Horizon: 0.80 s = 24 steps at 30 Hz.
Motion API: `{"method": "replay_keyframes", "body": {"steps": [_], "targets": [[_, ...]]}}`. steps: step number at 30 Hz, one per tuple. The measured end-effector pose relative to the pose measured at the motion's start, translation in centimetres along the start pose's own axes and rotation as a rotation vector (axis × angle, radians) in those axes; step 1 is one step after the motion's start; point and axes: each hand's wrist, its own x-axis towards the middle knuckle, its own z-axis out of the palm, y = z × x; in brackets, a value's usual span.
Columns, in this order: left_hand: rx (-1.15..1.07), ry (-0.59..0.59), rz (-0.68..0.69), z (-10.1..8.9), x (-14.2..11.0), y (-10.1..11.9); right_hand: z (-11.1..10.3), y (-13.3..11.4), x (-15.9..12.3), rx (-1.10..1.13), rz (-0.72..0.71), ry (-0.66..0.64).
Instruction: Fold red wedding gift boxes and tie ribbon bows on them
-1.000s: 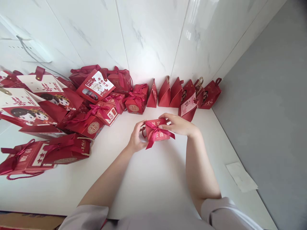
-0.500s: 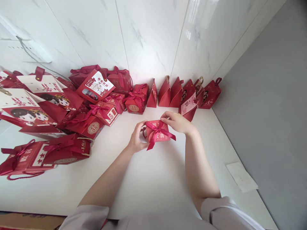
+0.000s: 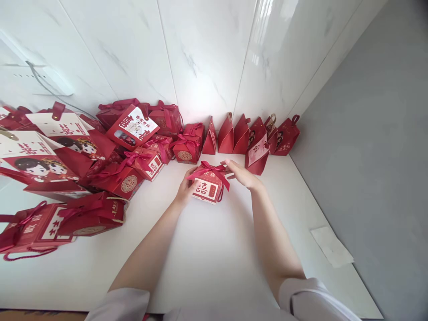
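Note:
A small red gift box (image 3: 204, 191) with a white double-happiness label sits in front of me on the white tabletop, its label side toward me. A magenta ribbon bow (image 3: 214, 169) is tied over its top, and a dark red cord shows at its right side. My left hand (image 3: 186, 188) grips the box at its left side, the thumb on the front edge. Beside the right end of the bow is my right hand (image 3: 243, 174), fingers stretched out and apart, holding nothing. Whether its fingertips touch the ribbon I cannot tell.
Red peaked boxes (image 3: 226, 139) line the marble-patterned wall, a pink-fronted one (image 3: 257, 157) nearer me. Ribboned boxes (image 3: 129, 180) and larger printed boxes (image 3: 43, 167) crowd the left. A white paper (image 3: 331, 246) lies by the right edge, along a grey surface (image 3: 374, 147).
The gift box has been tipped so its labelled side, rather than its top, faces me. My right hand has come off the box's corner and its fingers have opened.

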Motion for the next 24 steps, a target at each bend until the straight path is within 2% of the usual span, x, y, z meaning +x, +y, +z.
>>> {"method": "replay_keyframes", "body": {"steps": [4,5,7,9,13,17,19,24], "targets": [[-0.015,0.001,-0.007,0.0,-0.1,0.1,1.3,3.2,-0.9,0.191,-0.034,-0.096],[-0.013,0.000,-0.007,0.0,-0.1,0.1,1.7,4.3,-1.1,0.276,-0.055,-0.071],[-0.003,0.009,-0.007,0.0,-0.2,0.0,2.4,6.2,-1.6,0.431,-0.103,0.088],[0.014,0.034,-0.004,0.0,-0.3,-0.1,3.0,7.3,-2.2,0.473,-0.149,0.161],[0.046,0.092,0.000,0.1,-0.4,-0.5,4.4,7.0,-3.5,0.332,-0.263,0.065],[0.035,0.096,-0.072,0.1,-0.7,-1.1,5.5,5.6,-3.7,0.310,-0.343,-0.021],[0.008,0.066,-0.096,0.2,-0.8,-1.2,5.6,5.4,-3.4,0.310,-0.347,-0.012],[-0.015,0.040,-0.045,1.0,-0.4,-0.8,5.3,5.7,-2.9,0.227,-0.310,0.082]]}}
